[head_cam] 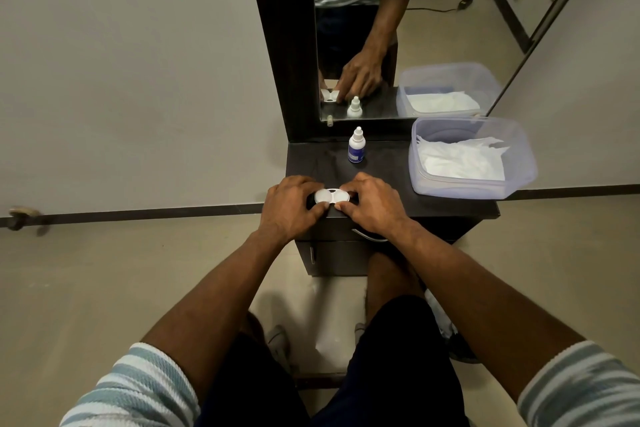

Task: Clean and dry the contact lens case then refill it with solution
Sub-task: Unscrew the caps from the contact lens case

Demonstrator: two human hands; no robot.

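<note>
A white lens case [331,197] lies near the front edge of the dark table [388,180], at the middle of the frame, with both round lids facing up. The left hand [289,206] curls over the case's left end, its fingers [320,210] and thumb pinching that side. The right hand [372,206] does the same on the right end, with its fingers [346,207] bent round the case and touching it at front and back. The two hands nearly meet in front of the case.

Behind the case, toward the back of the table, a small white solution bottle [356,146] with a blue label stands upright, well apart from the hands, its cap on. At the right of the table sits a clear plastic tub [519,180] with white tissue [460,158] lying inside it; the tub overhangs the table's right edge slightly.

A mirror [363,28] in a dark frame rises behind the table in the upper middle of the frame and reflects the bottle, the tub and one hand. Striped sleeves [138,388] show at the bottom corners.
</note>
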